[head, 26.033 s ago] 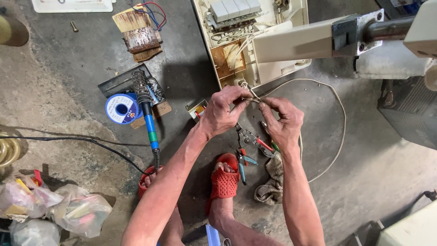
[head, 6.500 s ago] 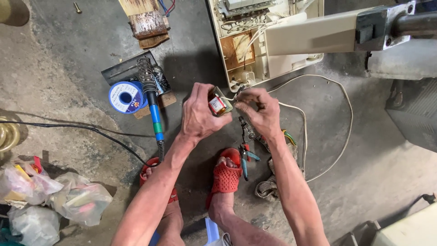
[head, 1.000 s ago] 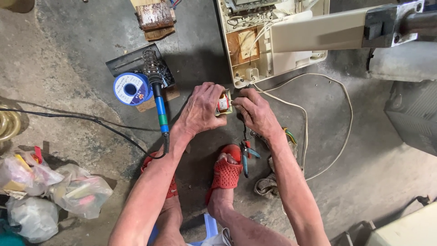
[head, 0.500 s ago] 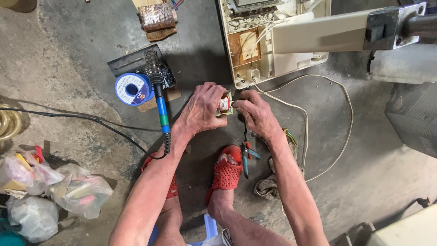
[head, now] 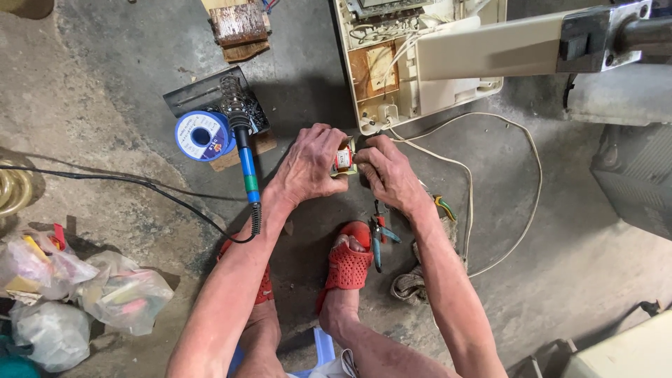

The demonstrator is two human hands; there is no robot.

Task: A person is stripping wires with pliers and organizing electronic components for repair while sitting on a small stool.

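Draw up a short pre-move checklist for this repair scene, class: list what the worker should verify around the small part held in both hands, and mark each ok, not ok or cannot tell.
1. Small coil part gripped by left hand and right hand: ok.
2. Soldering iron parked in its coil stand, apart from the hands: ok.
3. Iron hot or cold: cannot tell.
4. Solder reel close by: ok.
5. Pliers lying clear of the red sandal: not ok, they touch it.
6. White cable unplugged: cannot tell.

Blue-handled soldering iron (head: 245, 164) w/ green band; blue-white solder spool (head: 203, 136) at its 9 o'clock. Red perforated sandal (head: 348, 264). Small part (head: 343, 157) btwn hands: red, maybe copper. Cream casing (head: 448, 91), grey floor (head: 105, 84).
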